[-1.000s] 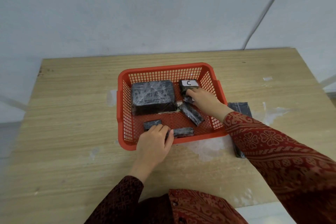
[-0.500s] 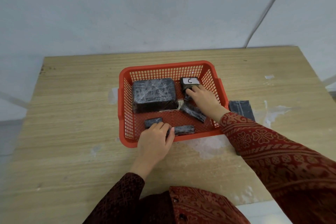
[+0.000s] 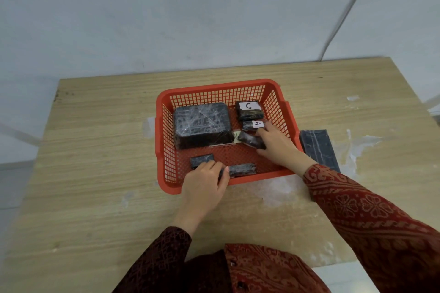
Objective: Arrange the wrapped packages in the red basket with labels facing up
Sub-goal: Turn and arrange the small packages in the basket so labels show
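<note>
The red basket sits mid-table. Inside lie a large black wrapped package, a small package labelled C, a small package labelled A just in front of it, an unlabelled dark package, and two small dark packages at the front. My right hand reaches into the basket's right side and pinches the unlabelled package's right end, a fingertip touching the A label. My left hand curls over the basket's front rim, between the two front packages.
A long black wrapped package lies on the wooden table just outside the basket's right wall, partly under my right sleeve. White smears mark the tabletop in front and to the right. A wall stands close behind the table.
My right hand has drawn back toward me from the C package, uncovering a package with its A label up. My left hand has stayed on the front rim.
</note>
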{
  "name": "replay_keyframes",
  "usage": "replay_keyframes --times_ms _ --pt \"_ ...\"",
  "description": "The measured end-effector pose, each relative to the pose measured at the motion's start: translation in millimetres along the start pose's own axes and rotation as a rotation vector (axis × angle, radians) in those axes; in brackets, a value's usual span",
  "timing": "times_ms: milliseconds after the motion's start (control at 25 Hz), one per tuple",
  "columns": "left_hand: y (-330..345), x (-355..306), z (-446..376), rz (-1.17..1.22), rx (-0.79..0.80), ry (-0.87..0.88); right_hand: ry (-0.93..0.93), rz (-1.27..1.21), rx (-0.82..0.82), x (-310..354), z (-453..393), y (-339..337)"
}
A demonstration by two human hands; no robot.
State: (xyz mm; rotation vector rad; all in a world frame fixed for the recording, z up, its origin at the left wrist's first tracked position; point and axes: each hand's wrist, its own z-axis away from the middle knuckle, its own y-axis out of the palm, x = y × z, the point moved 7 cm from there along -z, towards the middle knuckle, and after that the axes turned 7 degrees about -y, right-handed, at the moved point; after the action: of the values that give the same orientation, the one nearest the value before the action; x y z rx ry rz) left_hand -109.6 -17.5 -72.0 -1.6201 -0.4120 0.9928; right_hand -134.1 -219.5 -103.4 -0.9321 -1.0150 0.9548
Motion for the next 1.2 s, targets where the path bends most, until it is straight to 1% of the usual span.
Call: replay_keyframes --times_ms 80,200,360,560,720,800,880,960,1000,1040,1080,1160,1200 --pt "0.0 0.0 -0.8 -0.003 0.001 0.002 -0.021 0.008 -0.005 -2.8 -4.7 -7.3" --pt "0.0 0.0 -0.3 -0.005 0.0 0.005 -0.061 0.038 0.064 -2.4 -9.3 -15.2" --pt "0.2 -0.8 -0.7 -0.005 0.012 0.006 -0.134 0.223 0.101 5.1 -15.5 -19.2" --pt "-0.4 -1.7 -0.6 -0.009 0.009 0.006 -0.166 0.238 0.014 11.8 -16.8 -21.6" --pt "0.2 -0.8 -1.0 -0.01 0.001 0.012 -0.136 0.267 0.036 11.2 -12.8 -18.9" --pt "-0.1 -0.7 -0.5 0.006 0.009 0.014 -0.136 0.291 0.015 13.1 -9.3 -20.3" --pt "-2.5 0.7 -1.4 0.08 0.014 0.0 -0.177 0.267 -0.063 21.7 -4.7 -25.4" --pt "-6.6 6.5 -3.7 0.241 0.024 -0.036 -0.268 0.148 -0.092 37.5 -0.8 -24.8" --pt "-9.7 10.5 -4.6 0.336 0.035 -0.053 -0.313 0.057 -0.045 46.3 0.3 -19.4" --pt "-13.0 14.7 -5.1 0.404 0.044 -0.053 -0.343 -0.028 0.04 54.3 0.9 -10.4" --pt "-16.5 19.5 -5.2 0.419 0.04 -0.038 -0.355 -0.098 0.144 60.6 1.2 0.9" --pt "-23.2 32.4 -3.3 0.352 -0.003 -0.026 -0.333 -0.176 0.308 66.9 0.0 22.3" --pt "-26.1 40.9 -2.0 0.323 -0.026 -0.051 -0.315 -0.19 0.347 68.2 -2.0 29.5"
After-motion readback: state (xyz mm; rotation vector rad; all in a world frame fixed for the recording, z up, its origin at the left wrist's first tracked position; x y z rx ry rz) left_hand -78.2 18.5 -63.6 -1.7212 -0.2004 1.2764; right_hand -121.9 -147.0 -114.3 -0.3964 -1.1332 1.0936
